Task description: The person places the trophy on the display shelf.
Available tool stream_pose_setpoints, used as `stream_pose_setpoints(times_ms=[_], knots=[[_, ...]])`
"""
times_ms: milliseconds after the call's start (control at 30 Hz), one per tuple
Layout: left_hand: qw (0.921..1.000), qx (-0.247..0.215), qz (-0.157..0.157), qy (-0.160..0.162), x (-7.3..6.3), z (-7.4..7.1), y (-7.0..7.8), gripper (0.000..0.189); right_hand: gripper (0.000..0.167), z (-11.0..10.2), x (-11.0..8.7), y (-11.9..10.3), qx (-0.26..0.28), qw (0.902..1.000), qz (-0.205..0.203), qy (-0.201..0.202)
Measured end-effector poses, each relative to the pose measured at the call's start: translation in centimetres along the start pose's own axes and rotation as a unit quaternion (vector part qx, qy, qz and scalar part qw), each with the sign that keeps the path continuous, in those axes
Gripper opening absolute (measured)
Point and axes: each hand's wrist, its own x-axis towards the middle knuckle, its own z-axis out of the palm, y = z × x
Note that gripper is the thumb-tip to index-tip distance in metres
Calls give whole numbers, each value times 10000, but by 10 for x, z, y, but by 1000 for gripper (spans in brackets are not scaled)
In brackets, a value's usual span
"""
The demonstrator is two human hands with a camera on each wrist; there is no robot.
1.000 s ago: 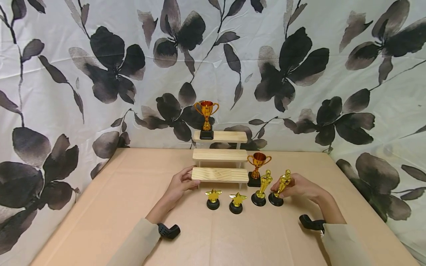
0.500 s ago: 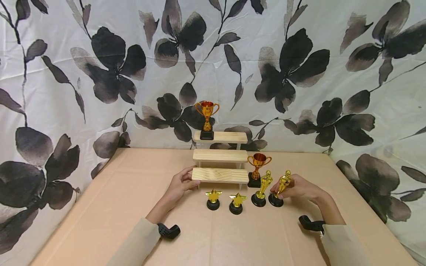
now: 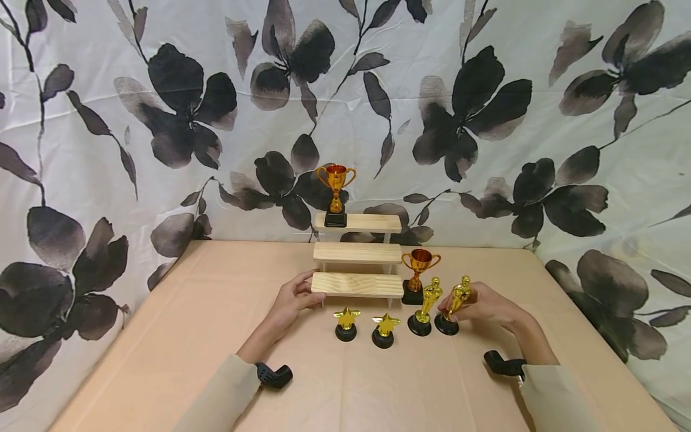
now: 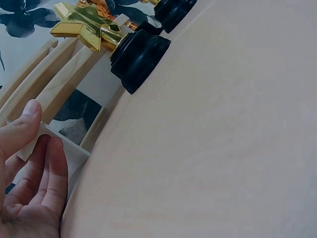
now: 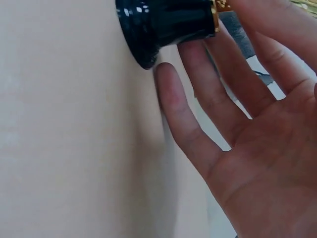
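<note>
My left hand [image 3: 291, 303] grips the left end of a three-tier wooden display stand [image 3: 356, 284]. In the left wrist view, its thumb and fingers [image 4: 55, 173] pinch the stand's white side support. My right hand [image 3: 488, 305] holds a gold figure statuette [image 3: 460, 295] by its body, its black base [image 5: 173, 22] low over the table. Just left of it stands a second gold statuette [image 3: 430, 297]. A gold trophy cup [image 3: 420, 264] stands by the stand's right end, and another trophy cup [image 3: 336, 180] is on the top tier's left end.
Two star trophies, a left one [image 3: 345, 324] and a right one [image 3: 384, 330], stand in front of the stand on the peach-covered table [image 3: 378, 390]. A floral cloth [image 3: 367, 126] hangs close behind the table. Black wrist devices sit on both wrists.
My right hand and wrist have shifted very slightly left, with the statuette still held. The left hand keeps its grip on the stand.
</note>
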Motion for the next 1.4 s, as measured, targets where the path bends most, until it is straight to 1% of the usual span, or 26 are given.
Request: stream_pose_setpoints(times_ms=[133,300,567,800,933,1067,1400], knots=[[10000,54,-27,-21,0,0,0,73,32,1,-1,0,8,9999,2,147],[10000,39,-32,-20,0,1,1,73,32,0,0,4,-65,9993,-17,378],[10000,32,-55,-5,0,0,0,73,26,-2,-1,4,-303,9962,-159,799],[10000,11,-83,14,0,0,-1,73,22,-3,-3,-5,-241,9931,-379,1086],[9999,49,-77,64,0,1,-1,73,24,-4,-6,-11,-182,9917,-495,1169],[9999,43,-77,75,0,1,0,73,26,-6,-7,-16,-128,9910,-506,1235],[10000,36,-74,-23,0,-1,-1,74,27,-7,-12,-26,-343,9856,-658,1520]])
